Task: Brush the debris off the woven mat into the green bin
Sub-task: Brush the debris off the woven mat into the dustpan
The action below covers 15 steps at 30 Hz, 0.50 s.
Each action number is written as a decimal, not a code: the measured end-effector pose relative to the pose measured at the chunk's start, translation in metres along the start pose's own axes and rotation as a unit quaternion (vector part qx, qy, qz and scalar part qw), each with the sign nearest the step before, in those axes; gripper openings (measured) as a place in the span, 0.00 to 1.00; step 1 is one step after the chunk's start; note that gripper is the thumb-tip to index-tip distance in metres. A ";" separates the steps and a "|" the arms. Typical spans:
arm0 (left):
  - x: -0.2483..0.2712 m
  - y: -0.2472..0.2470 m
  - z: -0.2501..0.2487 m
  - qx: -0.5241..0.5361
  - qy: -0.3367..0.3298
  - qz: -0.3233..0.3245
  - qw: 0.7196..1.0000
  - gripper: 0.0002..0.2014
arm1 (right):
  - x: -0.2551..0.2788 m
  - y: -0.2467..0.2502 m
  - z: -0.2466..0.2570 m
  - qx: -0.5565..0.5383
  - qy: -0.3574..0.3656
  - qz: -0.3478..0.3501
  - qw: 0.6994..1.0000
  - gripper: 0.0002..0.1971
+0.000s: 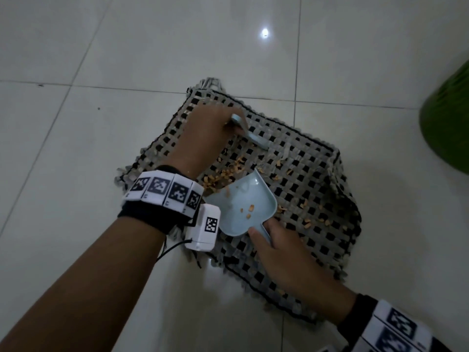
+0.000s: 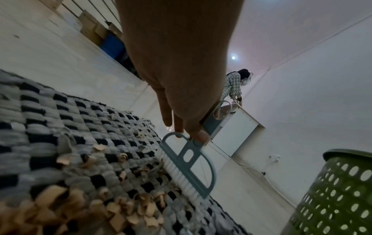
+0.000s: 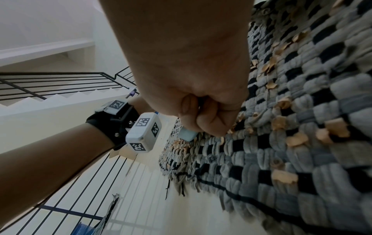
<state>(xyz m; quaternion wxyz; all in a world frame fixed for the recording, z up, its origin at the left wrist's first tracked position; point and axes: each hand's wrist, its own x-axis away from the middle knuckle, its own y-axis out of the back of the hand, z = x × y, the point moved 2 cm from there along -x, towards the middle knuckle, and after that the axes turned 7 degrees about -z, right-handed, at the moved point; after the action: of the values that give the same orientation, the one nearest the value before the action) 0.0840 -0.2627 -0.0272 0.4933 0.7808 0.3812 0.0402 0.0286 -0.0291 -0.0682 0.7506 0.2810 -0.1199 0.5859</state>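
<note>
item: woven mat (image 1: 312, 189), grey and black check, fringed edges, lying flat on the pale tiled floor (image 1: 76, 148).

item: debris (image 1: 228, 174), small tan flakes, thickest in a patch near the mat's middle just ahead of the dustpan's lip, thinner scatter along the right side; a few flakes already lie inside the pan.

item: brush (image 2: 187, 165), pale blue frame with white bristles, bristles down on the mat on the far side of the flake patch. my left hand (image 1: 203, 133) pinches its handle at the top, fingertips (image 2: 198, 135) closed on the plastic.

item: dustpan (image 1: 241, 204), pale blue, resting on the mat with its open lip toward the flakes and the brush. my right hand (image 1: 276, 247) is clamped round its short handle, fingers curled under, thumb along the top.

item: green bin (image 2: 342, 190), perforated sides, standing on the floor off the mat's right edge, apart from it, only partly in view from the head camera.

item: marker bands and a white camera box (image 1: 203, 227) on my wrists.

item: another person (image 2: 235, 84), far across the room, bent over a white cabinet (image 2: 235, 132).
</note>
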 end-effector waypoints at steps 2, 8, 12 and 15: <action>0.002 0.005 0.008 -0.022 0.006 0.025 0.999 0.10 | 0.006 0.001 -0.001 -0.004 0.009 0.002 1.000 0.09; 0.008 0.032 0.022 -0.041 0.030 0.050 0.997 0.11 | 0.006 0.003 -0.008 -0.016 0.018 0.012 1.000 0.07; 0.000 0.018 0.009 -0.025 0.016 -0.011 1.000 0.09 | 0.002 0.003 -0.011 0.007 0.011 0.009 1.000 0.09; 0.002 0.005 0.007 -0.050 0.023 0.003 0.999 0.11 | 0.001 0.003 -0.012 0.010 0.007 0.010 1.000 0.09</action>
<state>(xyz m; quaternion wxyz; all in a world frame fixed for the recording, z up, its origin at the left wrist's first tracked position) 0.0910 -0.2676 -0.0270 0.5225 0.7555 0.3874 0.0785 0.0240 -0.0208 -0.0760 0.7427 0.2836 -0.1112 0.5963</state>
